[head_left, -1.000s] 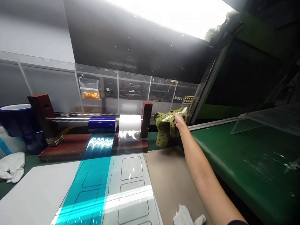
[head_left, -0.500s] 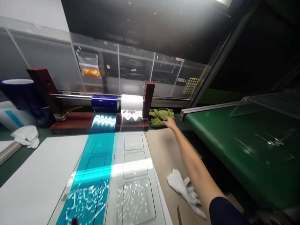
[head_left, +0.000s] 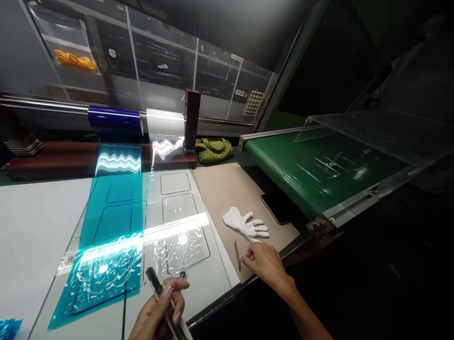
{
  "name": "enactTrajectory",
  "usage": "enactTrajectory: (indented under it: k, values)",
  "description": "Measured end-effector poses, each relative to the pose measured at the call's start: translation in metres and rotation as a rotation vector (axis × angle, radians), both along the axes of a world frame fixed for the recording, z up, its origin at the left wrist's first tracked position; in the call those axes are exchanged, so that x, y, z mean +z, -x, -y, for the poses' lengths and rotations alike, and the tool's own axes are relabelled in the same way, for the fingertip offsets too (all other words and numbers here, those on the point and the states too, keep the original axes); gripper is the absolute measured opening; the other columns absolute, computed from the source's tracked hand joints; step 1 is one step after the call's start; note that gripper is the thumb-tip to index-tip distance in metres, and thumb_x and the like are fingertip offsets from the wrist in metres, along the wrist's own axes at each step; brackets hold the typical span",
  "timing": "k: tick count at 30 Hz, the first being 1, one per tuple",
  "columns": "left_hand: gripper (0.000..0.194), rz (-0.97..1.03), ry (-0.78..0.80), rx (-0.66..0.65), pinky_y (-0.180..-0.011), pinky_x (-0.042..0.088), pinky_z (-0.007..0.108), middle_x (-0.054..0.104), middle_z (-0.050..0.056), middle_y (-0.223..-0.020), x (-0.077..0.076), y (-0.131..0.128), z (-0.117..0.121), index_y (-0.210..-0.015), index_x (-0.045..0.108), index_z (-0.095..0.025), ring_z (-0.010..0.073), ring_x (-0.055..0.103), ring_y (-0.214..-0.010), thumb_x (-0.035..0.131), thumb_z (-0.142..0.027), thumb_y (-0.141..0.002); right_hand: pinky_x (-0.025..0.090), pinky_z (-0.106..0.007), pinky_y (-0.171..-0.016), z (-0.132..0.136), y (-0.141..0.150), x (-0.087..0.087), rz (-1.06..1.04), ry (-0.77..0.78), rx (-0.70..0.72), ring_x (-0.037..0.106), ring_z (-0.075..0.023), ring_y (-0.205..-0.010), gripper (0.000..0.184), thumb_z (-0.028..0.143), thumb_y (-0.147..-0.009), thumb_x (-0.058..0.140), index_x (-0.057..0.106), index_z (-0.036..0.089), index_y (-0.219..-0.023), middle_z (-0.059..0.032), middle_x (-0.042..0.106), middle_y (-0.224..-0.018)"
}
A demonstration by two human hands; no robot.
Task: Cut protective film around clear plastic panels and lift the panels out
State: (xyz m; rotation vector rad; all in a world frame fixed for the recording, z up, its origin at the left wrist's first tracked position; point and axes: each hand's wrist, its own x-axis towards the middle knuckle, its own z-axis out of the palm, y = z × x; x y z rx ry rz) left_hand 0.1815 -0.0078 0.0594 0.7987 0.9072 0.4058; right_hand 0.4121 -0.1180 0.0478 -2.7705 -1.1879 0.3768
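Note:
My left hand is closed around a long, slim, pen-like tool with a dark end and a pale side; its exact kind is unclear. Close to the index finger lies a small black piece. Fingers curled together, my right hand is low over the brown board, its fingertips beside a thin dark metal strip. Whether they grip anything is hidden. Just beyond them rests a white glove. Blue film and clear film spread over a sheet with black rounded outlines.
The blue roll and white roll hang on a rod between wooden posts. A green dotted cloth bag sits behind the board. At right are a phone and a green conveyor belt carrying clear pieces.
My right hand has left the green bag and come back near the glove and metal strip. My left hand with the slim tool shows more fully. The camera view has shifted.

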Motion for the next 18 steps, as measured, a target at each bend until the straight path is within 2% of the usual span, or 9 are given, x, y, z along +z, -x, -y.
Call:
enactTrajectory:
  k: [4, 10, 14, 18]
  values:
    - [0.044, -0.025, -0.069, -0.046, -0.052, 0.033, 0.024, 0.041, -0.004, -0.057, 0.008, -0.001, 0.013, -0.084, 0.059, -0.022, 0.0125, 0.033, -0.055, 0.057, -0.065, -0.073, 0.04, -0.032, -0.072, -0.001, 0.018, -0.017, 0.068, 0.091, -0.001, 0.064, -0.0263, -0.086, 0.023, 0.033, -0.083, 0.056, 0.069, 0.014, -0.085, -0.0122, 0.069, -0.094]
    - [0.048, -0.034, -0.161, -0.095, -0.05, 0.026, 0.025, 0.042, -0.004, -0.056, 0.007, 0.0, 0.017, -0.087, 0.062, -0.02, 0.0113, 0.029, -0.05, 0.056, -0.065, -0.073, 0.041, -0.033, -0.074, -0.012, 0.025, -0.017, 0.109, 0.167, 0.024, 0.064, -0.0283, -0.091, 0.02, 0.02, -0.082, 0.053, 0.07, 0.013, -0.088, -0.0147, 0.069, -0.098]
    - [0.049, -0.025, -0.189, -0.113, -0.051, 0.026, 0.025, 0.042, -0.005, -0.055, 0.003, -0.002, 0.018, -0.088, 0.062, -0.019, 0.0112, 0.029, -0.05, 0.055, -0.066, -0.073, 0.041, -0.035, -0.072, -0.01, 0.027, -0.018, 0.107, 0.156, -0.007, 0.064, -0.0301, -0.089, 0.022, 0.015, -0.082, 0.05, 0.07, 0.011, -0.087, -0.0173, 0.069, -0.096]
    - [0.05, -0.034, -0.227, -0.131, -0.052, 0.028, 0.025, 0.042, -0.004, -0.055, 0.0, -0.006, 0.019, -0.087, 0.064, -0.019, 0.0119, 0.033, -0.051, 0.056, -0.066, -0.071, 0.041, -0.034, -0.073, -0.005, 0.024, -0.02, 0.067, 0.074, -0.067, 0.063, -0.0293, -0.088, 0.021, 0.012, -0.08, 0.05, 0.07, 0.011, -0.084, -0.0183, 0.068, -0.095]
